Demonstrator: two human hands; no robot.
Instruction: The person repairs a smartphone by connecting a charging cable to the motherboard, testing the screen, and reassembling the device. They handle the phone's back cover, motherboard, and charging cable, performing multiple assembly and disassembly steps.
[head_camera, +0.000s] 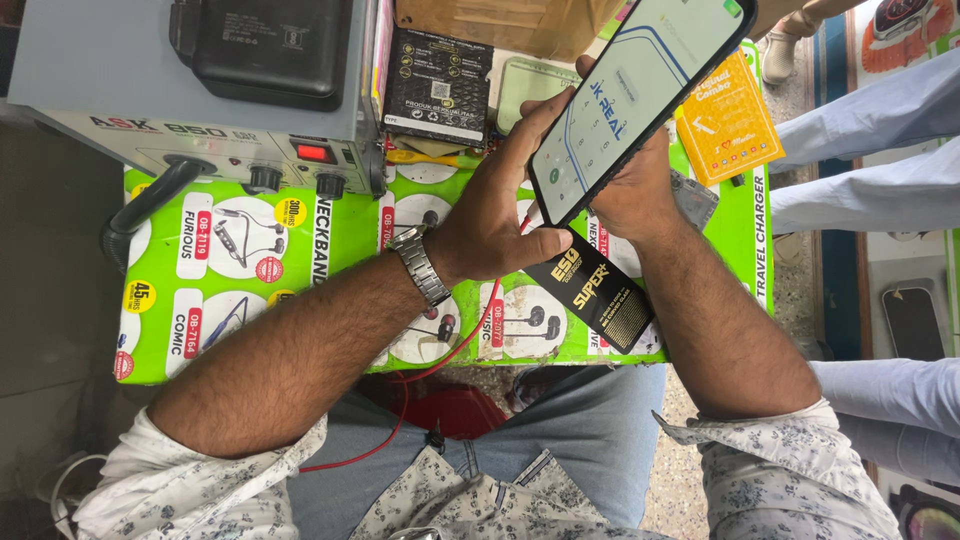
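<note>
Phone (630, 85) gripped in right hand (640, 190), fingers wrapped behind; left hand (495, 215) clasped on lower edge, black packet (600, 300) beneath. Judged rigid, light, glass slippery, fragile; best held by side edges.

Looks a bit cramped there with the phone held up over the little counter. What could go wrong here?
1. The smartphone is propped in the right hand while the left hand reaches across it; a slip could drop it.
2. The black packet pinched under the left hand juts past the green mat and might fall.
3. The red wire trails over the lap and could snag.
</note>
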